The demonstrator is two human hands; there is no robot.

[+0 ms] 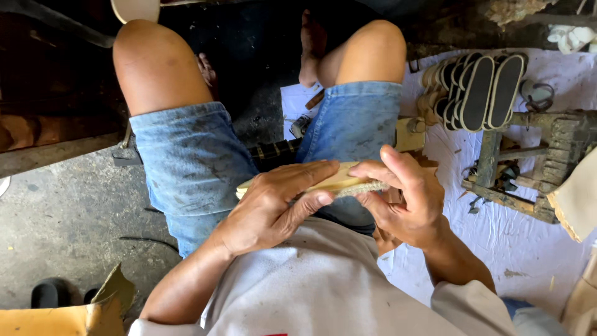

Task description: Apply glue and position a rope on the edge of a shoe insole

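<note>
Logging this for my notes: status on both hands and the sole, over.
Left hand and right hand both grip the pale sole over the lap. Nothing in the way.

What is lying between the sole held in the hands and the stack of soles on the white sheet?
In the head view, between the held sole and the stack of soles lie the right thigh in denim shorts and a pale flat piece.

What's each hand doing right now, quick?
Left hand: closed on the pale shoe sole.
Right hand: fingers curled around the sole's other end.
</note>
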